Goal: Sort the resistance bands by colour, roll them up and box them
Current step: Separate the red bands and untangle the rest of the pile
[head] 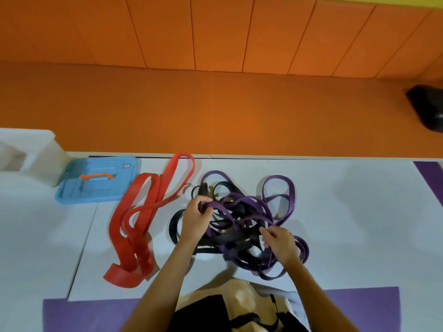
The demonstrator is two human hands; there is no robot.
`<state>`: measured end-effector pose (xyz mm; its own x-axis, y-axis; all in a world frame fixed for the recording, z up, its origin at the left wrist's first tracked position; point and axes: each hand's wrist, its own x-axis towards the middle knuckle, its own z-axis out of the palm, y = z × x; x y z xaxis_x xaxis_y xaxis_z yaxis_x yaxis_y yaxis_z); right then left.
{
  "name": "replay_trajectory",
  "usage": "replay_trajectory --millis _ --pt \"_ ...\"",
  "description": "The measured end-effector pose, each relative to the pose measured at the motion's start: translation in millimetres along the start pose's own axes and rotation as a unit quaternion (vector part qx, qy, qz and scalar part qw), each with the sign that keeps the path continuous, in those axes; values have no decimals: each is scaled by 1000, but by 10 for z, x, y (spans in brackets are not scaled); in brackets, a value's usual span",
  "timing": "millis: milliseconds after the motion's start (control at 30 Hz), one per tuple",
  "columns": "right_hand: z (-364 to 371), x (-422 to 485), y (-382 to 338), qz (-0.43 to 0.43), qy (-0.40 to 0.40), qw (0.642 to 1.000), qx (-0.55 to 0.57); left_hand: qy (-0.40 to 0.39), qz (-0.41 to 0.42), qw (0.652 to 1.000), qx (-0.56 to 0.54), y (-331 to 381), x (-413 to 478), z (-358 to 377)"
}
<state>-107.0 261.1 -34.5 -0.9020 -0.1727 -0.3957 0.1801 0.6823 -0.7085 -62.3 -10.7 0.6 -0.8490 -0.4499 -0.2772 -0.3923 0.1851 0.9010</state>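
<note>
Purple bands [279, 195] and black bands [173, 227] lie tangled in one heap on the white surface in front of me. My left hand [195, 218] grips a purple band together with a black one at the heap's left side. My right hand [279, 244] pinches a purple band at the heap's right side. Several red bands [140, 216] lie stretched out apart, left of the heap. A white box [45, 154] stands at the far left, cut off by the frame edge.
A blue lid with an orange handle [96, 180] lies flat between the white box and the red bands. A purple mat [359, 307] runs along the near edge. An orange floor and wall lie beyond the white surface, with a dark object [426, 106] at far right.
</note>
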Motion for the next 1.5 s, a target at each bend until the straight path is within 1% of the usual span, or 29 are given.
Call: replay_trajectory --millis 67,100,167,200,233,300,333,433,467,500,533,567,600,667,733,767,833,900,933,967,1033,1067,1100,1133,1167,1233,1300,1400,1500 --pt "-5 -22 59 20 -2 999 -39 -14 -58 996 73 -78 33 -44" --pt "6 -34 71 30 -19 998 -50 -28 -85 987 134 -107 30 -57" --pt "65 -51 79 43 -67 995 -62 -63 -108 948 292 -145 -16 -56" --pt "95 -56 85 40 -83 994 -59 -73 -103 930 346 -164 -43 -39" --pt "119 -60 81 33 -93 994 -51 -76 -91 918 378 -172 -66 -13" --pt "132 -69 63 13 -110 993 -32 -65 -47 911 405 -130 -87 26" --pt "130 -69 60 6 -117 993 -27 -56 -3 913 405 -96 -96 35" --pt "110 -84 48 -10 -141 990 -2 -51 172 928 328 -9 -113 59" --pt "104 -99 38 -15 -146 989 14 -63 207 929 301 -6 -105 76" --pt "101 -120 24 -17 -150 988 23 -91 209 935 271 -6 -90 102" --pt "105 -134 8 -19 -156 987 25 -134 180 946 235 5 -85 130" --pt "114 -147 -8 -21 -168 985 29 -190 131 950 210 23 -98 175" --pt "127 -162 -33 -18 -184 982 38 -236 80 947 204 38 -114 239" --pt "146 -185 -95 -10 -213 974 75 -284 12 921 267 10 -154 385" --pt "148 -178 -163 -22 -225 970 92 -295 -26 889 349 -72 -185 521" --pt "135 -172 -208 -28 -233 968 86 -293 -48 888 352 -106 -193 567" --pt "135 -156 -232 -33 -242 964 103 -282 -80 912 287 -186 -185 618" --pt "159 -193 -181 -11 -205 973 102 -282 -70 920 264 -279 -156 599" --pt "172 -223 -131 -17 -172 983 68 -286 -77 922 250 -309 -141 568" --pt "168 -249 -87 -28 -137 990 11 -286 -95 929 214 -323 -130 521" --pt "195 -246 63 -61 -114 989 -71 -268 -137 948 100 -330 -101 426" --pt "225 -249 78 -90 -120 984 -94 -250 -147 956 48 -324 -89 384" --pt "242 -249 57 -82 -137 982 -103 -235 -147 961 15 -314 -86 347" --pt "252 -257 3 -55 -132 984 -102 -222 -141 965 -4 -307 -94 321" --pt "272 -240 -52 -36 -112 988 -104 -208 -132 969 -9 -296 -105 300" --pt "291 -177 -145 -11 -53 993 -107 -172 -93 980 37 -268 -113 233" --pt "297 -133 -175 -8 -29 988 -153 -117 -62 988 79 -236 -112 127" --pt "342 -141 -155 9 -75 966 -247 -14 -72 997 14 -190 -94 -52" --pt "390 -112 -148 43 -111 954 -275 79 -92 991 -49 -175 -55 -239"
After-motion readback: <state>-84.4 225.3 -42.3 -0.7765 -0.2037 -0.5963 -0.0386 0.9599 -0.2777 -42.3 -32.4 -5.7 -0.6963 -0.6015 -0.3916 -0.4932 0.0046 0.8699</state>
